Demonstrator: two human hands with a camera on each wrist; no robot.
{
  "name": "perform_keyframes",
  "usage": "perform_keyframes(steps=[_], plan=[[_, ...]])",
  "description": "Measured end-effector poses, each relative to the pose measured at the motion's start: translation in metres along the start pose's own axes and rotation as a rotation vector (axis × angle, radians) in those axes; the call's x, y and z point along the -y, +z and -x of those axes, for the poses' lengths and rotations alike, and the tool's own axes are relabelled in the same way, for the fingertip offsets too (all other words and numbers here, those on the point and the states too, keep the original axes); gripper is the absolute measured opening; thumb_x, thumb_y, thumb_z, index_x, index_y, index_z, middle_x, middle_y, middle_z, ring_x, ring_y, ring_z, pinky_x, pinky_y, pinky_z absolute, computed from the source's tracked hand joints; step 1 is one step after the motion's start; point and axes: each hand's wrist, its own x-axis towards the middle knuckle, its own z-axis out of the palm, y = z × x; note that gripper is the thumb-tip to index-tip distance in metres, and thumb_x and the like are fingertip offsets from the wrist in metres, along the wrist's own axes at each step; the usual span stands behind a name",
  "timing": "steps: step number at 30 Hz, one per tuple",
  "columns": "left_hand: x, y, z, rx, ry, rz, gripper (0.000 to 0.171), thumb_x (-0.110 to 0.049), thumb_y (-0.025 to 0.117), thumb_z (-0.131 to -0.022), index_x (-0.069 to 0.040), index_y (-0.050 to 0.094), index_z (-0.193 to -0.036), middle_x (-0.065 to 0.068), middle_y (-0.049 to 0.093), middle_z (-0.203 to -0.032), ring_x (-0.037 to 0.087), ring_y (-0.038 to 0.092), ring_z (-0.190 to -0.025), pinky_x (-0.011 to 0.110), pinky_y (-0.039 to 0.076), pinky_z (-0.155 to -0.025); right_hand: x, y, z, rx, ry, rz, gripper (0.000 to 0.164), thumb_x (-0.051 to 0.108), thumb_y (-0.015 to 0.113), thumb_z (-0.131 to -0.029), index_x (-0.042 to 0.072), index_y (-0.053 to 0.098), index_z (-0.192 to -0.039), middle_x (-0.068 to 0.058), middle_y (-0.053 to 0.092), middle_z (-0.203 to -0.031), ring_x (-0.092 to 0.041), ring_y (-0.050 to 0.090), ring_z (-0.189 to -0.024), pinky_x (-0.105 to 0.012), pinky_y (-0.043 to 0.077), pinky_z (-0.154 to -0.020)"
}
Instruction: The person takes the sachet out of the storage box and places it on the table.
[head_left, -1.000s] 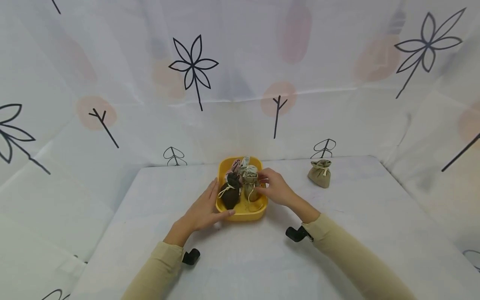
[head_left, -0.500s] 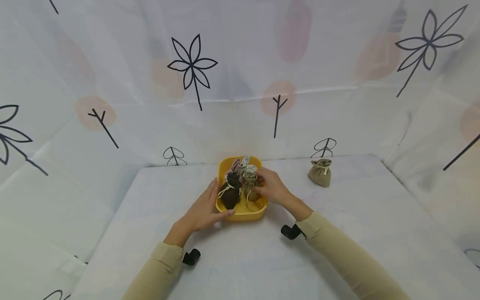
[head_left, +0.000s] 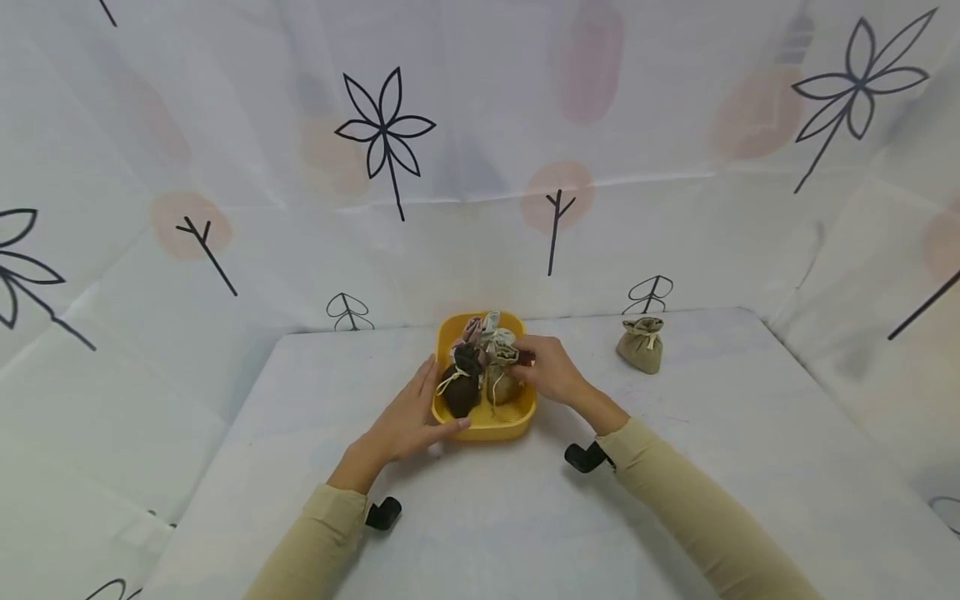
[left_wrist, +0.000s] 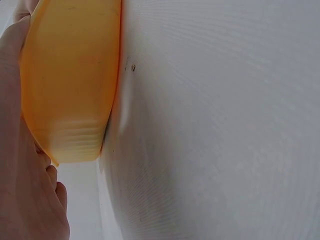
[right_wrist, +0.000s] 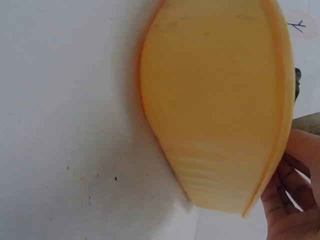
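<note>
Pinching an olive-tan cloth drawstring pouch (head_left: 501, 387) with the thumb and fingers of my right hand (head_left: 553, 372), I have it inside a yellow plastic tray (head_left: 487, 432) with rounded corners, on the white-covered desk (head_left: 480, 517). My left hand (head_left: 408, 422) lies outstretched along the tray's side, thumb at its near rim. Beside the pouch sits a dark brown cloth pouch (head_left: 461, 395); another olive-tan pouch (head_left: 640, 350) stands well apart, to the right.
</note>
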Motion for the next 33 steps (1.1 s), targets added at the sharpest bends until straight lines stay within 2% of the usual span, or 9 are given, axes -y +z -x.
perform_keyframes(steps=[17, 24, 33], plan=[[-0.001, -0.003, 0.000, 0.005, 0.009, -0.006, 0.119, -0.086, 0.047, -0.085, -0.013, -0.001, -0.166, 0.003, -0.004, -0.173, 0.024, 0.008, -0.158, 0.046, 0.019, -0.126, 0.025, -0.029, 0.003, -0.017, -0.041, 0.005, 0.014, 0.004, 0.079, -0.088, 0.005, 0.075, -0.102, -0.005, 0.072, -0.097, -0.018, 0.065, -0.087, -0.041, 0.059, -0.084], [0.001, -0.001, -0.001, 0.009, 0.000, -0.012, 0.121, -0.089, 0.044, -0.084, -0.014, -0.002, -0.166, 0.002, -0.005, -0.173, 0.023, 0.007, -0.158, 0.045, 0.018, -0.126, 0.032, -0.037, 0.006, -0.028, -0.067, -0.004, 0.013, 0.005, 0.080, -0.088, 0.007, 0.076, -0.100, -0.004, 0.072, -0.097, -0.021, 0.066, -0.089, -0.051, 0.058, -0.087], [0.003, 0.002, -0.001, -0.005, 0.007, -0.006, 0.122, -0.091, 0.044, -0.083, -0.014, -0.001, -0.166, 0.003, -0.004, -0.173, 0.024, 0.009, -0.158, 0.046, 0.019, -0.126, 0.038, -0.050, 0.011, -0.047, -0.110, 0.007, 0.016, 0.005, 0.080, -0.088, 0.006, 0.076, -0.103, -0.006, 0.074, -0.103, -0.022, 0.069, -0.092, -0.045, 0.060, -0.085]])
